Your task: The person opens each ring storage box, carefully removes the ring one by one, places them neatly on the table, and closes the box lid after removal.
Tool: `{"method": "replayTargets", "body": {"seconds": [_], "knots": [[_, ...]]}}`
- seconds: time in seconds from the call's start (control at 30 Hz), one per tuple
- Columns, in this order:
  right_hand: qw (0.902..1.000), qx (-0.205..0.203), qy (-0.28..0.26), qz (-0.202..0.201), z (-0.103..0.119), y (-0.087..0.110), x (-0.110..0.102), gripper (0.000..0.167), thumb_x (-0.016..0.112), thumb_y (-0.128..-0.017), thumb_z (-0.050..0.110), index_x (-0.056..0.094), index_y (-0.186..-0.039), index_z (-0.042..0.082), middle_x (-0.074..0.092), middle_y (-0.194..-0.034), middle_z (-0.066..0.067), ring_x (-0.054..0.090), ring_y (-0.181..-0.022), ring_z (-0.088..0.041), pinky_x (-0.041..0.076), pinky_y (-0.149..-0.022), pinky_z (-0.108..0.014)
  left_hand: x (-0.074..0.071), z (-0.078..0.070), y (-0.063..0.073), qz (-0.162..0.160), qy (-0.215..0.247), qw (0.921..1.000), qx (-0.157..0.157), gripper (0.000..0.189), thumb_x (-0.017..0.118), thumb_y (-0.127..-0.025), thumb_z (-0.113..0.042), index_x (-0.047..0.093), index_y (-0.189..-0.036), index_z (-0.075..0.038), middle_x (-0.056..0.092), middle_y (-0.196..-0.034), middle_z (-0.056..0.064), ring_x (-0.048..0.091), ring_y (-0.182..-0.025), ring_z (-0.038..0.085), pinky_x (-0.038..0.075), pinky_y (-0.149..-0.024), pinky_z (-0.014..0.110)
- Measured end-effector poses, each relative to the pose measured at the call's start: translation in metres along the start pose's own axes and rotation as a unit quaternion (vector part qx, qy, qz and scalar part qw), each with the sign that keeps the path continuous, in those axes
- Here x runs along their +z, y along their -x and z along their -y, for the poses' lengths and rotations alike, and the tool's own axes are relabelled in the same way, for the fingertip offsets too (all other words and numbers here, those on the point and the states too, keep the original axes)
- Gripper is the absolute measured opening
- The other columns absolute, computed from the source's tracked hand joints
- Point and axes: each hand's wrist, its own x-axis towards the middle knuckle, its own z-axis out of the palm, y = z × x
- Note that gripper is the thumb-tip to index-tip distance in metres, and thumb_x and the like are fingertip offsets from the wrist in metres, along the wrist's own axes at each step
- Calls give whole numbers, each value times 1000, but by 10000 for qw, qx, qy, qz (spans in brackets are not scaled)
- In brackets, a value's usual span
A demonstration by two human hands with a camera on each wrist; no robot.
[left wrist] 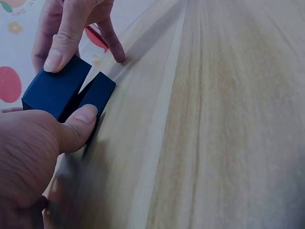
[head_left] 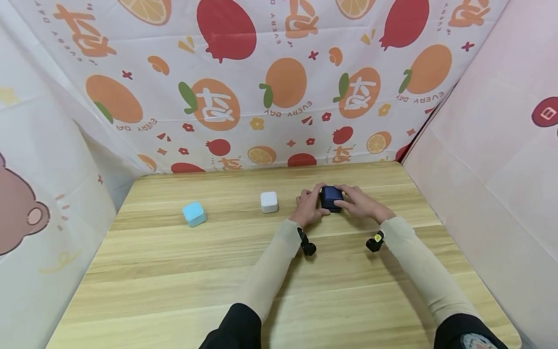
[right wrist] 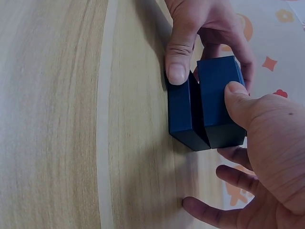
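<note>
Interior of the dark blue box (right wrist: 209,102): too dark to read through the narrow gap; its underside is hidden. Left wrist view: left hand (left wrist: 28,152) cut off by the left edge, right hand (left wrist: 76,24) by the top edge. Head view: badge (head_left: 476,341) on the right black sleeve (head_left: 451,332) cut off by the bottom edge, design illegible. Table (head_left: 174,271), near side: cropped likewise. Bear print (head_left: 15,213): cropped by the left edge.
</note>
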Motion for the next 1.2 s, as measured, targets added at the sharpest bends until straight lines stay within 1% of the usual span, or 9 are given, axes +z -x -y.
{"method": "replayTargets", "body": {"seconds": [0.17, 0.3, 0.37, 0.53, 0.77, 1.03, 1.2], "knots": [[10000, 27, -35, 44, 1, -1, 0, 59, 50, -107, 36, 34, -157, 10, 49, -152, -20, 45, -130, -37, 40, -111, -58, 0, 1, 1, -69, 106, 9999, 52, 83, 81, -87, -30, 31, -154, -32, 62, -141, 13, 41, -133, 32, 29, -110, 49], [9998, 148, 0, 142, 0, 1, 1, 60, 49, -107, 39, 33, -158, 12, 51, -150, -21, 47, -128, -35, 41, -109, -57, 1, 2, 3, 10, 174, 9998, 54, 85, 82, -86, -29, 32, -154, -32, 62, -140, 15, 41, -131, 33, 30, -107, 48], [9998, 139, 50, 155, -1, 2, 1, 61, 48, -107, 39, 32, -159, 11, 52, -149, -22, 47, -127, -35, 42, -108, -57, 1, 2, 3, 37, 193, 9998, 63, 85, 82, -86, -29, 32, -154, -32, 62, -140, 16, 41, -130, 33, 29, -106, 47], [9999, 91, 11, 123, 2, 1, -2, 61, 47, -108, 38, 31, -159, 8, 52, -147, -24, 47, -125, -35, 41, -106, -58, -1, 1, 2, -22, 204, 9997, 100, 85, 82, -86, -28, 32, -154, -31, 62, -143, 14, 41, -129, 33, 29, -105, 47], [9992, 302, -98, 250, 4, 1, -8, 62, 45, -108, 40, 29, -160, 12, 52, -144, -24, 48, -124, -33, 42, -106, -55, -2, 0, -1, 18, 92, 9999, 73, 88, 83, -85, -31, 30, -155, -33, 63, -142, 11, 43, -129, 30, 30, -104, 45], [9991, 282, -83, 310, 2, -1, -8, 62, 45, -108, 41, 29, -161, 12, 52, -142, -25, 48, -124, -34, 43, -105, -56, -2, 2, -3, 44, 78, 9999, 125, 90, 84, -84, -32, 29, -156, -31, 64, -140, 12, 47, -128, 30, 30, -104, 46], [9994, 189, -38, 294, 1, -2, -8, 62, 45, -108, 40, 29, -160, 9, 52, -143, -26, 48, -124, -36, 42, -106, -57, -3, 2, -3, 74, 84, 9998, 132, 91, 83, -85, -32, 29, -157, -29, 64, -140, 12, 47, -129, 30, 30, -104, 47]]}}
